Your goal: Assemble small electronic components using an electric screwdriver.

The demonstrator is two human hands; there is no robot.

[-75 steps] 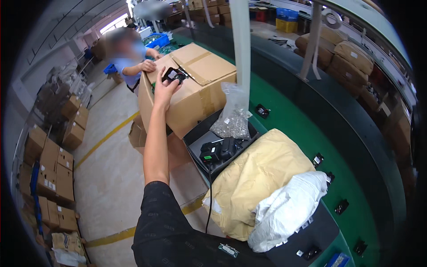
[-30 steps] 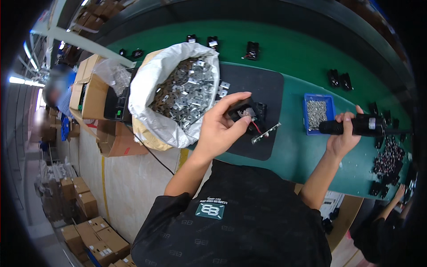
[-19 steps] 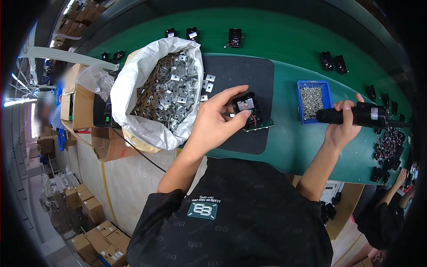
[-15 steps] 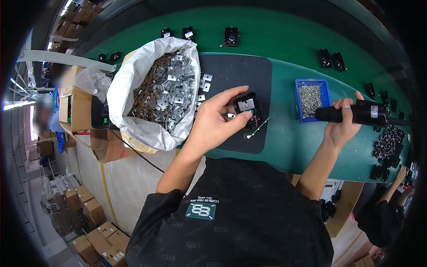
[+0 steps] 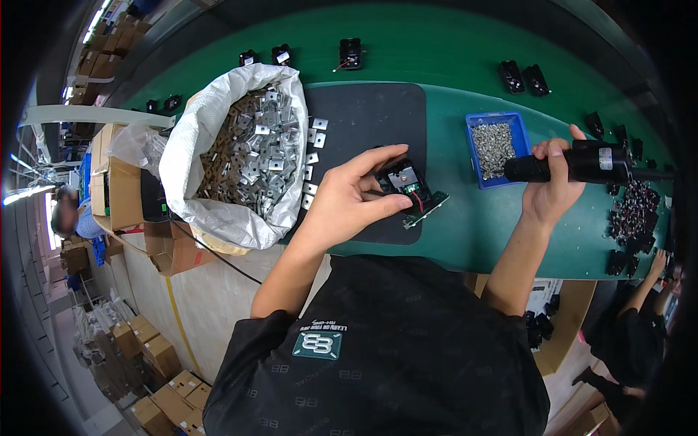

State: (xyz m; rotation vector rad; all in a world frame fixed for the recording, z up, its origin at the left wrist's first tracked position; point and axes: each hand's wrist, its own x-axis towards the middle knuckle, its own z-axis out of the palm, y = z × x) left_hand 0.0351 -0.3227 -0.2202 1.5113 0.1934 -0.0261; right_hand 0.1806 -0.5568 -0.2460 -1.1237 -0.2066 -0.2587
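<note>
One black case (image 5: 401,174) sits in the left hand (image 5: 345,207), gripped between thumb and fingers with its open side up; fingers hide part of it, so its long axis is hard to read. Off its lower right corner a small circuit board (image 5: 429,211) sticks out aslant. Well apart to the right, the right hand (image 5: 554,178) is wrapped around a black power tool (image 5: 596,163), lengthwise left to right, its free end pointing left toward the case and reaching the right rim of a blue tray (image 5: 519,131) of screws (image 5: 491,145); whether it touches the rim I cannot tell. The tray lies nearer the right hand than the left. Across the work surface, from the left: a white sack (image 5: 178,163) of metal plates (image 5: 269,160), a few loose plates (image 5: 318,139) beside it, a dark mat (image 5: 363,116) under the left hand, the green table (image 5: 451,232), then a heap of small parts (image 5: 631,218). More black cases (image 5: 350,54) stand along the far side. Beyond, cartons (image 5: 156,349) and a person in blue (image 5: 89,225) are at left; another person in dark clothes (image 5: 632,330) is at right.
</note>
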